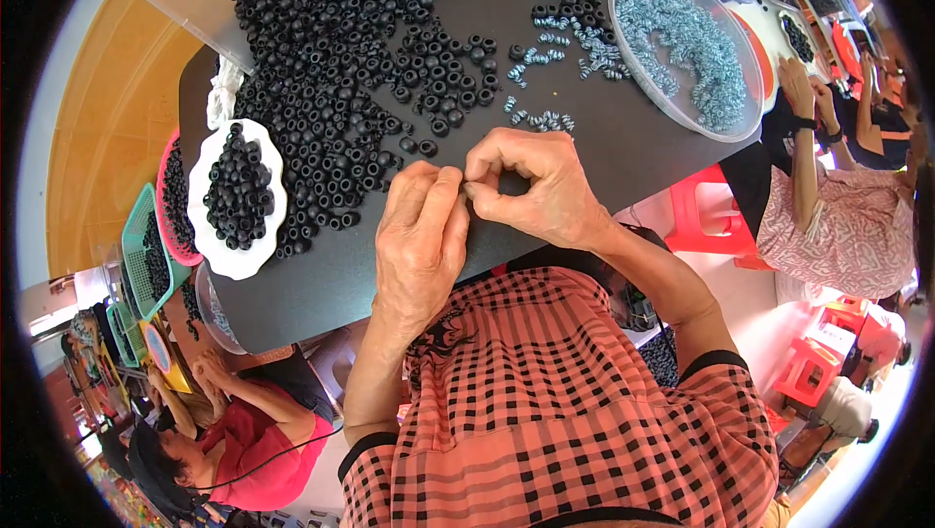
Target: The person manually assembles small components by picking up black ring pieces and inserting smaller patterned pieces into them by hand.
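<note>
My left hand (417,236) and my right hand (538,187) meet at the front edge of the dark table (633,153). Thumb and fingers are pinched on both, with the fingertips almost touching. Between them is a small dark thing, mostly hidden and too small to name. Just beyond my hands lie loose black beads (336,109) with wide holes, in a big spread that reaches to the far left. Small silvery-blue coil springs (545,122) are scattered past my right hand. More springs fill a round clear tub (726,131) at the far right.
A white scalloped plate (206,236) heaped with black beads stands at the table's left edge. Beyond it are a pink basket (180,247) and a green basket (139,275). Other people work at the left and right. Red stools (810,369) stand at the right.
</note>
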A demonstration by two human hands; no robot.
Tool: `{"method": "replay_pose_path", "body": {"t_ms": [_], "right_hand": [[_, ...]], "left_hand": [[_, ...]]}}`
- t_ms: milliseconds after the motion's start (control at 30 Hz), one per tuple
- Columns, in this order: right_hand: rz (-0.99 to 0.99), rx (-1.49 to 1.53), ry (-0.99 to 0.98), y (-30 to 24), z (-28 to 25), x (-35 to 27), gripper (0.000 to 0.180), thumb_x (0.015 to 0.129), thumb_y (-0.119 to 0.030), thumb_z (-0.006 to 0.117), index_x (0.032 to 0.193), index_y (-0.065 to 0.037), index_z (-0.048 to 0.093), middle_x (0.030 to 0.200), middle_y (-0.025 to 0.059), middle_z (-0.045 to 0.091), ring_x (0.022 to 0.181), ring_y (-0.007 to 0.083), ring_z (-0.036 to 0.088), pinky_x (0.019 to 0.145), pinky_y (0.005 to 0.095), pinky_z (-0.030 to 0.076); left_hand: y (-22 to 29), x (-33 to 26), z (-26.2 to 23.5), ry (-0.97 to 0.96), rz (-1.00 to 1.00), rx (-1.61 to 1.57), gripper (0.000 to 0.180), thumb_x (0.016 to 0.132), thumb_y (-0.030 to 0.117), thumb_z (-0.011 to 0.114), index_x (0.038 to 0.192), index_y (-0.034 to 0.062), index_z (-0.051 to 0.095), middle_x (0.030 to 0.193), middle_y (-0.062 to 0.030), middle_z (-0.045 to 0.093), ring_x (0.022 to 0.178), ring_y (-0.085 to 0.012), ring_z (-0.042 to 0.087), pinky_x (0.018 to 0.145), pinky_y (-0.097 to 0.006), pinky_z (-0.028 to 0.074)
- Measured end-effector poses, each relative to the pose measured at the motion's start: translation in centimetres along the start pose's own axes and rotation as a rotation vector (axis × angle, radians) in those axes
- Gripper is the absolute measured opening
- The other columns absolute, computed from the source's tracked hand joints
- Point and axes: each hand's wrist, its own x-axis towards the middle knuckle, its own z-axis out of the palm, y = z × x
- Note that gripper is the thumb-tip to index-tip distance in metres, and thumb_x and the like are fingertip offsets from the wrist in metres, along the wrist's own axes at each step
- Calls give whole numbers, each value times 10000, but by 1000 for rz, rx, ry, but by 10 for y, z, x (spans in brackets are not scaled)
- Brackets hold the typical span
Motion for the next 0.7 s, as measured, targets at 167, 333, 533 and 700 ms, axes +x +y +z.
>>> {"method": "replay_pose_path", "body": {"t_ms": [167,333,533,700], "right_hand": [[44,51,-9,2,-2,-2,123,742,89,650,806,3,588,754,-2,619,666,39,581,572,193,463],[57,61,9,0,3,1,137,749,71,683,840,-1,611,756,-9,616,673,37,583,565,192,459],[-27,-75,-2,2,3,1,140,750,28,719,859,5,635,784,34,641,654,73,609,578,214,486],[-99,-130,43,2,6,0,126,748,33,707,853,0,645,788,53,654,641,102,625,585,231,502]], "left_hand": [[-3,1,-5,-24,2,10,254,772,-77,638,1022,-38,607,973,-168,624,919,-311,619,771,-368,497],[-7,1,-10,-30,-58,20,227,784,-60,630,1007,-32,603,962,-169,623,921,-313,619,777,-364,497],[-3,1,0,-21,-37,-13,231,775,-65,631,1002,-32,604,936,-161,623,913,-308,622,768,-364,500],[-4,1,-2,-2,-27,3,262,777,-69,639,1036,-57,604,899,-158,606,886,-300,599,736,-365,505]]}}
